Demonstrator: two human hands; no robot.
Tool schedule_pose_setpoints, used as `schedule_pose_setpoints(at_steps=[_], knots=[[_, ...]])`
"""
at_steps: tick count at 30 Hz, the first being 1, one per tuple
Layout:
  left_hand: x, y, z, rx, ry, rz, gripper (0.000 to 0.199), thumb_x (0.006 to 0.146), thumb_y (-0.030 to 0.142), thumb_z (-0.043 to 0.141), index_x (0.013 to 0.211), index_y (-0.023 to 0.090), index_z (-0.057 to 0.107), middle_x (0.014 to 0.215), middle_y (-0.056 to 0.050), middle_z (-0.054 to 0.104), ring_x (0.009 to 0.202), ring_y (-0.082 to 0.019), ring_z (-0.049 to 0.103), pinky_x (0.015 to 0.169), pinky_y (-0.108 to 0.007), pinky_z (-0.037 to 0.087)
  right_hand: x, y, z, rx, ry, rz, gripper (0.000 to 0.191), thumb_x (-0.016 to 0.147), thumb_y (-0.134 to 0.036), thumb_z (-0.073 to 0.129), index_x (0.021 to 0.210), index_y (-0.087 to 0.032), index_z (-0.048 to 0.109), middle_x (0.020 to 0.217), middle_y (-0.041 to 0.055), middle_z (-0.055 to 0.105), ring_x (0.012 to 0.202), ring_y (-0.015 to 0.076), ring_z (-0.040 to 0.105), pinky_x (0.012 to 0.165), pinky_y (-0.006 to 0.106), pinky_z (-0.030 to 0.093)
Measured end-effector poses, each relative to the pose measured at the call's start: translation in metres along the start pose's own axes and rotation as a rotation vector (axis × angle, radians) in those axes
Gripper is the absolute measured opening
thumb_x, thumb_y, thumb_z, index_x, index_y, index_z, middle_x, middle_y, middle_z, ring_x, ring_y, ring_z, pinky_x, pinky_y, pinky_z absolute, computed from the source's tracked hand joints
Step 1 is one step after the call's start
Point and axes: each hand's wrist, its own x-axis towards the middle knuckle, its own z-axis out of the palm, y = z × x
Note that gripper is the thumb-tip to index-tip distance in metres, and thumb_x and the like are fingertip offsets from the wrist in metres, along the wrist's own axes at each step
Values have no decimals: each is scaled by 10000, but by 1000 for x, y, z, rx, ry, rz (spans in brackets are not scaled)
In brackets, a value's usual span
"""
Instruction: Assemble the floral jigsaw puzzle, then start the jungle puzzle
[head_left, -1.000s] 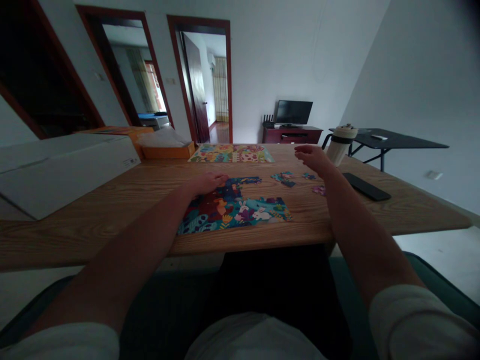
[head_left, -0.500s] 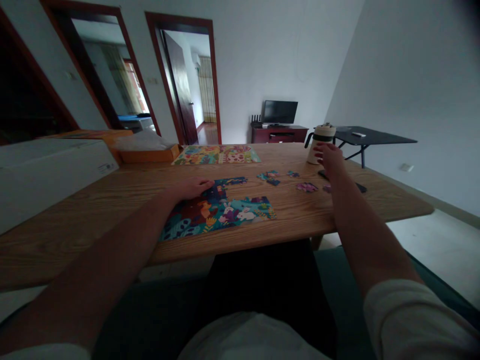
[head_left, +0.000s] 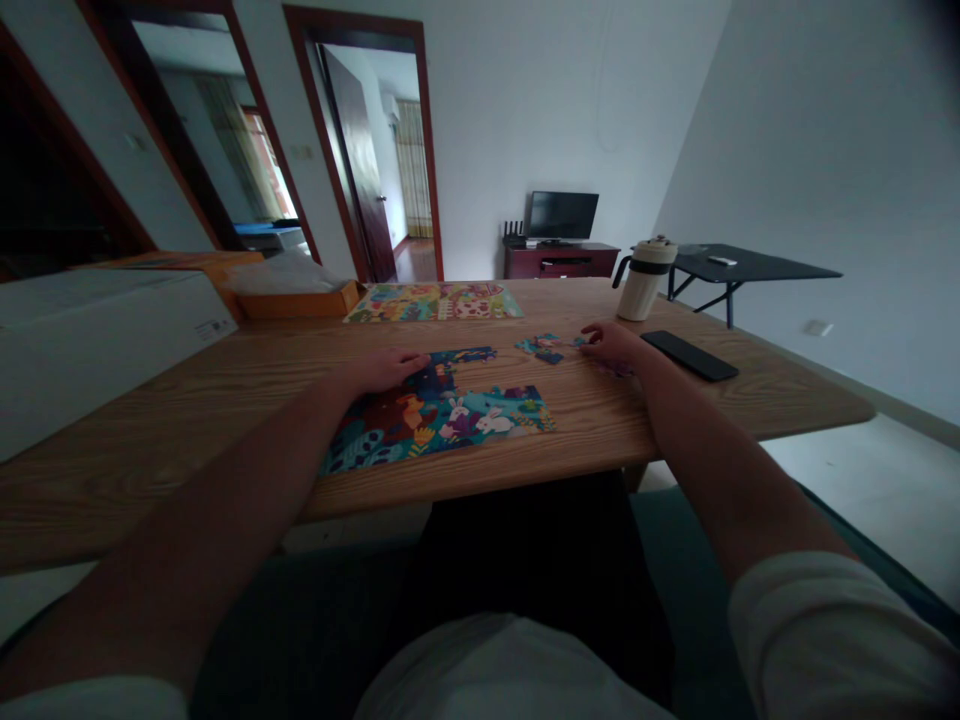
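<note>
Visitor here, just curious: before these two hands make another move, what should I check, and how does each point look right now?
1. Left hand on the partly assembled puzzle: ok, it lies over the far left part.
2. Right hand holding a piece: cannot tell; its fingers are by the loose pieces, too small to make out.
3. Blue loose pieces in view: ok, they lie apart from the puzzle.
4. Pink loose pieces fully visible: not ok, the right hand partly covers them.
5. Bottle upright: ok, standing beyond the right hand.
6. Right forearm off the black slab: cannot tell; they overlap in this view.
</note>
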Motion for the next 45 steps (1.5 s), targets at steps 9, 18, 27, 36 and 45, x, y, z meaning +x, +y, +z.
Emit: schedule_pose_setpoints(at_steps=[9,18,27,36,45], knots=[[0,1,0,-36,-23,4,638,1028,637,308,1431,277,647,1498,-45,622,1354,-280,576,1172,-385,401,4,-61,16,213,-2,-247,416,836,-172,788,1240,-122,703,1198,172,748,935,213,731,806,319,607],[-3,3,0,-33,-52,11,641,1040,629,303,1486,275,597,1538,-55,583,1377,-290,553,1182,-391,375,19,-129,64,-8,-258,-404,379,837,-70,690,1185,-196,769,1138,80,791,980,217,729,874,293,574],[5,-5,6,-35,-46,26,694,1020,699,295,1438,264,638,1486,-74,627,1332,-289,589,1147,-389,411,6,-122,70,-48,-230,-526,383,908,-234,682,1276,-140,736,1172,107,773,975,205,710,900,275,519],[3,-1,5,-31,-33,29,663,1022,674,308,1426,271,645,1486,-71,627,1321,-299,593,1143,-408,416,-7,-138,67,110,-133,-511,501,808,-270,801,1262,-123,648,1114,133,728,927,206,685,813,299,541],[-3,9,2,-4,-32,56,657,1041,628,287,1409,227,654,1439,-96,656,1267,-278,617,1102,-359,432,-26,-183,97,-37,-195,-693,345,892,-389,717,1175,-194,731,1097,113,769,944,250,714,860,344,542]])
